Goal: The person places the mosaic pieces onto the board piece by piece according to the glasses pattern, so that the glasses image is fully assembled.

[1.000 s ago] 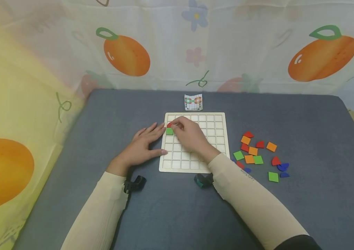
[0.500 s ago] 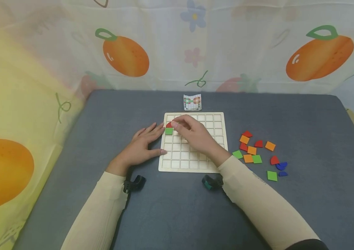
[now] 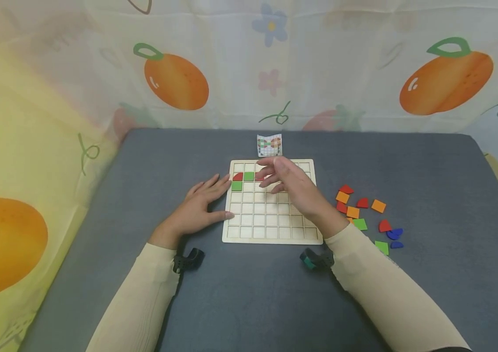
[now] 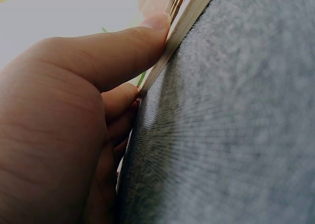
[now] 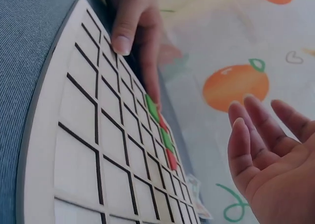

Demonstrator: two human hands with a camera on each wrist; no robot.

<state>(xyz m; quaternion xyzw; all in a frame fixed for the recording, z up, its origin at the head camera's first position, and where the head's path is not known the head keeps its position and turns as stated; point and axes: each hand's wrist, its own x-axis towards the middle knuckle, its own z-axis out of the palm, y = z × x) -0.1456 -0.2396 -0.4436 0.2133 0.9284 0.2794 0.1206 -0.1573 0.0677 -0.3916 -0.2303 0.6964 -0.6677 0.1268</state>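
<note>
A pale wooden grid board (image 3: 270, 234) lies on the grey table. Near its left edge, a red piece with a curved side (image 3: 238, 176), a green square (image 3: 249, 176) and a second red piece (image 5: 171, 159) sit in one row. Another green square (image 3: 237, 186) is below the first red piece. My left hand (image 3: 198, 208) rests with fingers spread along the left side, its thumb on the board's edge. Raised over the upper middle of the board, my right hand (image 3: 292, 188) has loosely spread fingers with nothing between them, partly covering the second red piece in the head view.
Loose orange squares (image 3: 378, 206), red pieces (image 3: 362, 203), green squares (image 3: 381, 247) and blue half-rounds (image 3: 394, 234) lie right of the board, some behind the right forearm. A small pattern card (image 3: 269, 145) stands beyond the board. A fruit-print cloth (image 3: 231, 73) hangs at the back.
My right hand has moved right and lifted from the board, its fingers opening from a pinch. The green square and second red piece in the row have come into view. The left hand has stayed put.
</note>
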